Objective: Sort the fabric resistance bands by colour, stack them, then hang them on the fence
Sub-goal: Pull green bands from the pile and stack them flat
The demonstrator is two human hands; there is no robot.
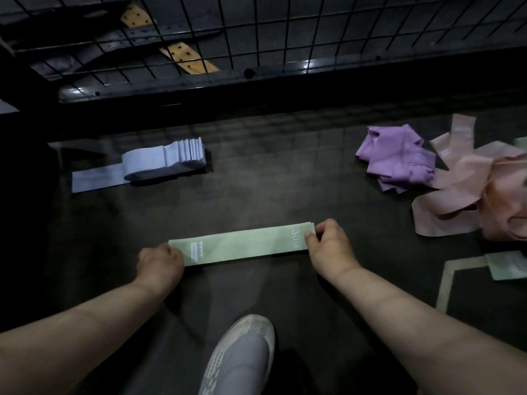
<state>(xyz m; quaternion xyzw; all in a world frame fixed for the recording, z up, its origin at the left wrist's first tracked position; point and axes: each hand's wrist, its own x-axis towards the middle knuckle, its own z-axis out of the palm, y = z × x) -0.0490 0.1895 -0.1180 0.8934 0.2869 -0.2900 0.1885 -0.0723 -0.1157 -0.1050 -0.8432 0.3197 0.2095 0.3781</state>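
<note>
Taking the green bands point(242, 246) as the landmark, a tidy blue stack point(165, 162) sits up and to their left on the floor point(256, 189), well apart. At their left end the left hand point(159, 262) grips with curled fingers. The bands lie flat just ahead of the person, several layers deep judging by the right edge. There the right hand point(328, 246) pinches the end between thumb and fingers. Up and to their right lie a crumpled purple heap point(396, 161) and a tangled pink heap point(467, 189), touching each other. A spare green band point(504, 265) lies to the right. The fence point(256, 29) stands beyond them. These look light, soft and floppy, and the layers probably slide, so holding both ends squarely should keep the edges aligned.
</note>
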